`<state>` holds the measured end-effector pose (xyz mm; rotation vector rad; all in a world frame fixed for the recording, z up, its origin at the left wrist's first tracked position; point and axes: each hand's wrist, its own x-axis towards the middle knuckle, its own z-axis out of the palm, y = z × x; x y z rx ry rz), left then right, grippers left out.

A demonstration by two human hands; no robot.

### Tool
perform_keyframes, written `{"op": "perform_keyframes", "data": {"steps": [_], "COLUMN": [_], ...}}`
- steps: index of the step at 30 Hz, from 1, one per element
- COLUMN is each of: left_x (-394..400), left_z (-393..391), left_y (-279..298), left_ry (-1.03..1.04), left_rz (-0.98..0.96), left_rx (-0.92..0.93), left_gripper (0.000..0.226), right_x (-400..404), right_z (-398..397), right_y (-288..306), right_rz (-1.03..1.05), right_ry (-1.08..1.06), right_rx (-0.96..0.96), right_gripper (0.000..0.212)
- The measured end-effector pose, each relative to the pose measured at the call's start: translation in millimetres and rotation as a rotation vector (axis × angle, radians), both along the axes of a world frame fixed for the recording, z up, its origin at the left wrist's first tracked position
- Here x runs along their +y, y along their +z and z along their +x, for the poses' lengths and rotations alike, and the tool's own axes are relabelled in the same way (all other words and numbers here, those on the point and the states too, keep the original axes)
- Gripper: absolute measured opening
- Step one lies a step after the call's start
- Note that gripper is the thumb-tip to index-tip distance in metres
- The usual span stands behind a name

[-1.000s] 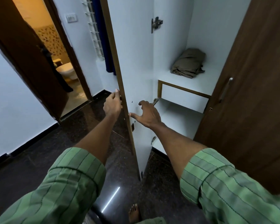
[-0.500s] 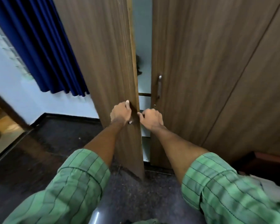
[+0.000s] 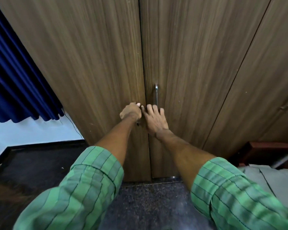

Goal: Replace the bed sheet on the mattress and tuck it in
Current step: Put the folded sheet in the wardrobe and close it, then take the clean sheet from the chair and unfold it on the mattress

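Observation:
The brown wardrobe's left door and right door stand closed, meeting at a thin seam. My left hand is curled into a fist against the left door right at the seam; a small metal piece shows just below it, and whether the fingers hold it is hidden. My right hand lies flat on the right door with fingers spread, just under the metal handle. A pale crumpled sheet shows at the lower right edge.
A dark blue curtain hangs at the left over a white wall. Dark speckled floor lies below. A reddish-brown wooden bed frame sits at the right beside another wardrobe door with its own handle.
The left wardrobe door has swung fully closed. My right hand went from a curled grip at the door edge to flat with fingers spread on the right door. The view turned right.

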<state>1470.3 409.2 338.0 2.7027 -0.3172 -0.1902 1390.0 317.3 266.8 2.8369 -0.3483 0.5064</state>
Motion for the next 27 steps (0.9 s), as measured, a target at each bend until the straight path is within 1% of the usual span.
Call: {"op": "perform_keyframes", "data": {"steps": [2,4,6,9,12,14,15,16,18,19,20,23,27], "left_x": [-1.8,-1.7,1.6,9.0,15.0,15.1,13.7,9.3,-3.1,-9.5,-14.6,-36.3,-83.6], "left_z": [10.6,19.9,29.4,36.3,38.9,30.7,25.3,19.2,6.6,-2.8,-10.6,-34.6,-82.8], "left_y": [-2.4,-5.4,-9.1,-13.9,-10.5,-2.7,-0.3,-0.5,-6.0,-7.9,-9.9,-17.0,-32.0], "left_ry": [-0.045,-0.105,-0.177,-0.294,-0.388,-0.427,-0.450,-0.502,-0.652,-0.728,-0.780,-0.893,-1.047], "left_rz": [0.040,0.079,0.118,0.208,0.428,0.631,0.700,0.734,0.710,0.668,0.615,0.512,0.382], "left_rx": [-0.028,-0.069,-0.115,-0.242,-0.345,-0.347,-0.333,-0.333,-0.333,-0.338,-0.353,-0.398,-0.352], "left_gripper": [0.044,0.043,0.040,0.039,0.041,0.034,0.031,0.030,0.033,0.035,0.037,0.037,0.035], "right_x": [6.9,13.4,16.1,21.8,26.2,26.8,28.0,27.6,21.7,16.5,12.6,-5.4,-37.0], "right_z": [13.6,20.6,28.1,29.7,28.5,24.6,21.7,15.9,0.9,-8.9,-17.4,-51.1,-122.5], "right_y": [-0.7,-2.0,-8.7,-12.1,-10.7,-6.4,-4.1,-2.2,1.4,3.0,3.9,2.6,-1.9], "right_rz": [-0.008,0.042,0.089,0.139,0.197,0.229,0.247,0.262,0.291,0.306,0.325,0.390,0.474], "right_ry": [-0.069,-0.132,-0.186,-0.243,-0.260,-0.280,-0.294,-0.313,-0.357,-0.399,-0.444,-0.558,-0.752], "right_rx": [-0.003,0.014,0.026,0.081,0.144,0.170,0.170,0.155,0.108,0.087,0.074,0.070,0.008], "right_gripper": [0.068,0.068,0.072,0.084,0.091,0.091,0.088,0.079,0.054,0.045,0.042,0.044,0.045]}}
